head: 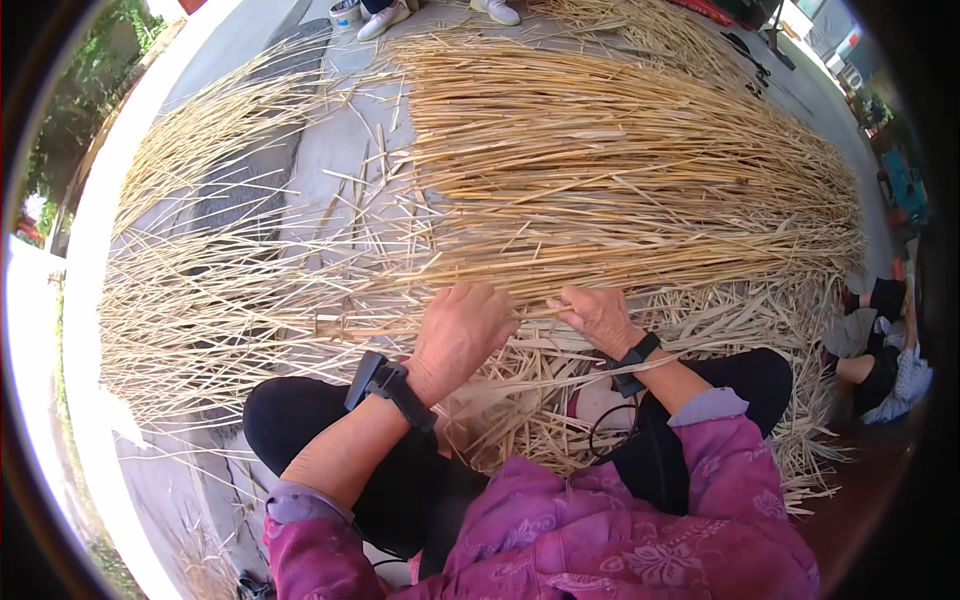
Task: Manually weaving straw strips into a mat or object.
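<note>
Both of my hands grip a dry reed stalk (536,313) that lies crosswise before me. My left hand (466,326) is closed over it, back of the hand up. A short way to the right, my right hand (598,319) pinches the stalk between thumb and fingers. Just beyond my hands lies a broad layer of straight golden reed stalks (600,157), laid side by side. Loose dry leaf sheaths (525,386) are heaped below my hands, between my knees. My left fingertips are partly hidden.
Thin pale stalks (202,300) spread over the concrete floor (334,142) at left, across a dark grey strip (247,180). Another person's shoes (495,10) and a small bucket (345,15) are at the far edge. A seated person (877,345) is partly visible at right.
</note>
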Demonstrator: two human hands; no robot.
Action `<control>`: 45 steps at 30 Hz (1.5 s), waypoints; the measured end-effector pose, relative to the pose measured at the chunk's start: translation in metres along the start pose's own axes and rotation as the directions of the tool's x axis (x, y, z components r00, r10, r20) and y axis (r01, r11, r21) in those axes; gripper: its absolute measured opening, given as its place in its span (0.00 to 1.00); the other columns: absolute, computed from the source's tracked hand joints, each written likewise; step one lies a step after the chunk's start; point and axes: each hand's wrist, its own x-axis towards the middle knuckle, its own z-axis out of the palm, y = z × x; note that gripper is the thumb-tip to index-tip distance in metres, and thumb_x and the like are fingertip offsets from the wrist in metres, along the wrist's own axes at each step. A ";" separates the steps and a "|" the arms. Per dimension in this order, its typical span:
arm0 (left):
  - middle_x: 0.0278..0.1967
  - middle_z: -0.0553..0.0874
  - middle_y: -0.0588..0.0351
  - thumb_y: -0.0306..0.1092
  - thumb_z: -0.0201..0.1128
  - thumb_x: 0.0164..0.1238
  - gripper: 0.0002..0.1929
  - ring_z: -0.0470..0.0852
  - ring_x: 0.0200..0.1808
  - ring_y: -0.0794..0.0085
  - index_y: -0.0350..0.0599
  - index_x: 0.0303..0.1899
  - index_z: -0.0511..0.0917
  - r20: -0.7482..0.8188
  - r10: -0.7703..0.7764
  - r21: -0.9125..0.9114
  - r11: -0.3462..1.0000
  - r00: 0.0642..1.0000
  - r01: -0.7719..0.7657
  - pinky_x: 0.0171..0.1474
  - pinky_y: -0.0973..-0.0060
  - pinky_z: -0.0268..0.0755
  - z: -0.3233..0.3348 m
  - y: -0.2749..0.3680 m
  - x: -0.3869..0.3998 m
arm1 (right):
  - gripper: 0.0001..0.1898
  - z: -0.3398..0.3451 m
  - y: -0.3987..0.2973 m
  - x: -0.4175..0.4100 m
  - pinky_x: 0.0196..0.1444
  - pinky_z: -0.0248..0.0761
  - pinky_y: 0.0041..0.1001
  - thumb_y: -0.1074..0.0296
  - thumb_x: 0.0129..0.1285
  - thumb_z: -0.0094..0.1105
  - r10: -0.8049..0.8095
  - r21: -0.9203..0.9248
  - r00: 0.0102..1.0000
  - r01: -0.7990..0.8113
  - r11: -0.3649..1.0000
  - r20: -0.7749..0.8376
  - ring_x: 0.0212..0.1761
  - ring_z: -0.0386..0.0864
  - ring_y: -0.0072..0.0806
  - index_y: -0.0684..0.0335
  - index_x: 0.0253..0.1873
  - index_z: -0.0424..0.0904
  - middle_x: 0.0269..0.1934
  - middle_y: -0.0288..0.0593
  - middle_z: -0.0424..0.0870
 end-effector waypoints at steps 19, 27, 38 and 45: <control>0.23 0.76 0.57 0.27 0.59 0.52 0.04 0.77 0.27 0.62 0.45 0.30 0.73 -0.019 0.171 0.065 0.983 0.985 -0.170 0.29 0.67 0.68 0.002 0.011 -0.016 | 0.33 0.015 0.005 -0.007 0.20 0.62 0.36 0.32 0.55 0.48 0.146 0.334 0.988 -0.155 0.930 0.053 0.15 0.71 0.41 0.61 0.16 0.69 0.11 0.44 0.69; 0.18 0.75 0.52 0.24 0.59 0.61 0.04 0.74 0.18 0.66 0.38 0.36 0.75 -0.257 -0.283 -0.471 0.872 0.924 0.136 0.23 0.74 0.66 -0.020 0.047 -0.003 | 0.29 0.031 0.010 -0.018 0.18 0.62 0.35 0.36 0.56 0.51 0.218 0.209 0.975 -0.206 0.956 -0.034 0.14 0.71 0.38 0.59 0.18 0.66 0.13 0.43 0.71; 0.19 0.79 0.45 0.44 0.55 0.64 0.14 0.79 0.25 0.50 0.42 0.29 0.78 0.130 -0.491 0.035 0.871 0.861 0.491 0.28 0.58 0.69 -0.001 -0.016 -0.017 | 0.20 -0.004 0.013 -0.019 0.21 0.64 0.34 0.48 0.60 0.53 0.299 0.214 0.931 -0.255 0.943 -0.210 0.15 0.72 0.37 0.58 0.23 0.70 0.13 0.41 0.72; 0.27 0.81 0.46 0.33 0.63 0.57 0.08 0.79 0.28 0.54 0.39 0.33 0.79 0.162 -0.212 -0.184 0.953 0.964 0.241 0.33 0.67 0.71 0.016 0.013 -0.014 | 0.24 -0.015 -0.016 -0.013 0.23 0.64 0.33 0.45 0.63 0.48 0.209 0.355 0.970 -0.155 0.922 -0.120 0.16 0.71 0.38 0.61 0.24 0.70 0.12 0.43 0.68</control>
